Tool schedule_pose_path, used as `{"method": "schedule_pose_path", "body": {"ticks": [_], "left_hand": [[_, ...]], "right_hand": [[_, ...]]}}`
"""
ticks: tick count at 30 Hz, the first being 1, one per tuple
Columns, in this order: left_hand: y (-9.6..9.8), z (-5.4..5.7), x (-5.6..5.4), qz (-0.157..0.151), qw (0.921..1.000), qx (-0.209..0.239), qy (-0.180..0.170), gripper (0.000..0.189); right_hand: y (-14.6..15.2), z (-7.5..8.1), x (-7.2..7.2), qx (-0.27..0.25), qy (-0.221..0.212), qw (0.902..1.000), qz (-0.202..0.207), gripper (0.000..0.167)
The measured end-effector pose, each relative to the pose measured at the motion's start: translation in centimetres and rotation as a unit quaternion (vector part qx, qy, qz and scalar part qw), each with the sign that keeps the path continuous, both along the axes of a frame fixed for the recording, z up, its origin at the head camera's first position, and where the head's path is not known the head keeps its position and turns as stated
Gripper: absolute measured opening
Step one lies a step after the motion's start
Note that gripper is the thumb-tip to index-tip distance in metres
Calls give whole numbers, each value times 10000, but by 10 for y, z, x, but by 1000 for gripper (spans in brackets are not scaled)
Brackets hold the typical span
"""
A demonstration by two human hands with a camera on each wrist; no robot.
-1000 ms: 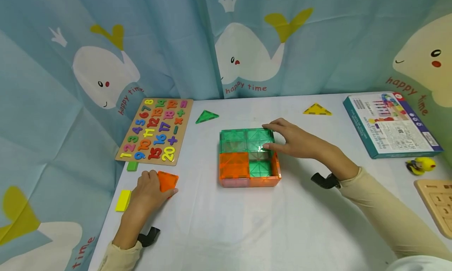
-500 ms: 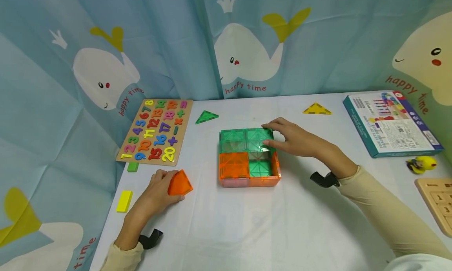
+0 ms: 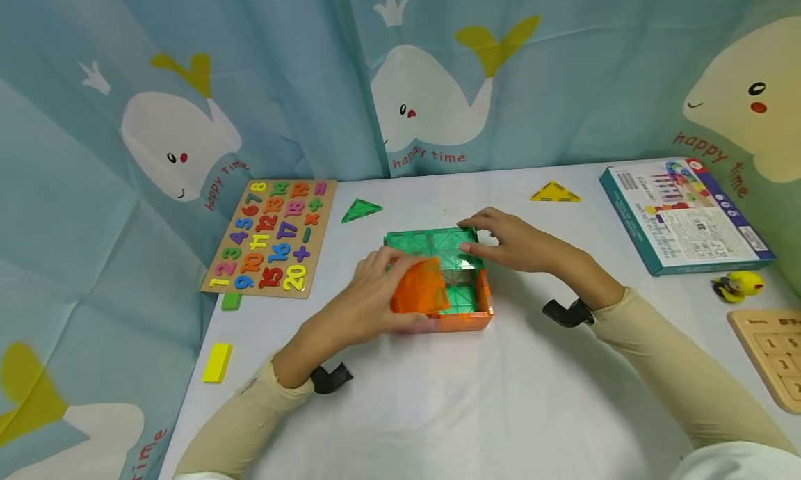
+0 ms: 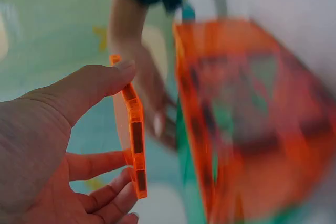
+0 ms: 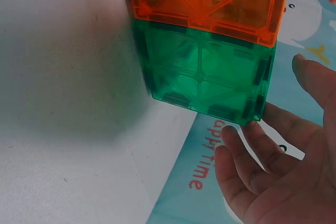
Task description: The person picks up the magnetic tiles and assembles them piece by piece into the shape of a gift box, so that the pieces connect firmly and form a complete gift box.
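My left hand (image 3: 369, 296) pinches a see-through orange square magnetic tile (image 3: 424, 289) between thumb and fingertips. In the left wrist view, the orange tile (image 4: 135, 135) stands on edge, seen from its side. The tile overlaps the front left of a low box of magnetic tiles (image 3: 466, 321), which has orange and green walls. Green tiles (image 3: 408, 241) cover the box's back half, while its front right quarter is uncovered. My right hand (image 3: 516, 243) rests its fingers at the back right corner. The right wrist view shows fingertips at the green wall's edge (image 5: 210, 77), with the thumb held apart.
Behind the box lie a green triangle tile (image 3: 361, 209) and a yellow one (image 3: 555, 192). A number board (image 3: 318, 275), a green block (image 3: 231, 301) and a yellow block (image 3: 217, 362) are at left. At right are a boxed set (image 3: 688, 216), a toy duck (image 3: 738, 286) and a wooden board (image 3: 760, 320).
My left hand has carried the orange tile rightward from the table's left side to the box's front left. The right hand has stayed at the back right corner.
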State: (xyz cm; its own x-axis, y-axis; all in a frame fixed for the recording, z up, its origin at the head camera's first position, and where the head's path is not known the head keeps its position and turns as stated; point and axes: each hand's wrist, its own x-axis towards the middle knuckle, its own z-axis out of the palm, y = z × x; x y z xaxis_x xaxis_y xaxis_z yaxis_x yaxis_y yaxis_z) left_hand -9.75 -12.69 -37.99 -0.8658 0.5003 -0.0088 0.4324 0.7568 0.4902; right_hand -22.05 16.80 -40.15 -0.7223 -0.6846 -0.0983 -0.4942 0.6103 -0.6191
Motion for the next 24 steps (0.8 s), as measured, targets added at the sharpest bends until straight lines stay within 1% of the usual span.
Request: {"method": "schedule_pose_path", "body": {"ticks": [2, 4, 6, 9, 13, 17, 21, 24], "left_hand": [[21, -3, -6, -349, 9993, -109, -1, 84], [37, -9, -11, -588, 9979, -275, -18, 84], [49, -14, -16, -712, 9963, -487, -18, 83], [60, -19, -20, -792, 9940, -753, -89, 80], [64, -21, -24, -774, 9926, -913, -221, 78], [63, -22, -27, -785, 9923, -915, -294, 79], [63, -23, -29, -843, 9919, -909, -280, 82], [61, -23, -29, -858, 9923, -835, -320, 83]], "right_hand": [[-1, 0, -1, -21, -9, 10000, 6, 56], [-1, 1, -1, -43, -1, 10000, 13, 56], [-1, 1, -1, -62, -8, 10000, 6, 57], [0, 2, 0, -84, -27, 10000, -25, 57], [-1, 2, -1, -56, -66, 9999, -57, 57], [-1, 2, -1, -36, -68, 10000, -36, 57], [-2, 3, -1, -19, -89, 9999, -50, 57], [-1, 3, -1, -27, -112, 9999, -45, 58]]}}
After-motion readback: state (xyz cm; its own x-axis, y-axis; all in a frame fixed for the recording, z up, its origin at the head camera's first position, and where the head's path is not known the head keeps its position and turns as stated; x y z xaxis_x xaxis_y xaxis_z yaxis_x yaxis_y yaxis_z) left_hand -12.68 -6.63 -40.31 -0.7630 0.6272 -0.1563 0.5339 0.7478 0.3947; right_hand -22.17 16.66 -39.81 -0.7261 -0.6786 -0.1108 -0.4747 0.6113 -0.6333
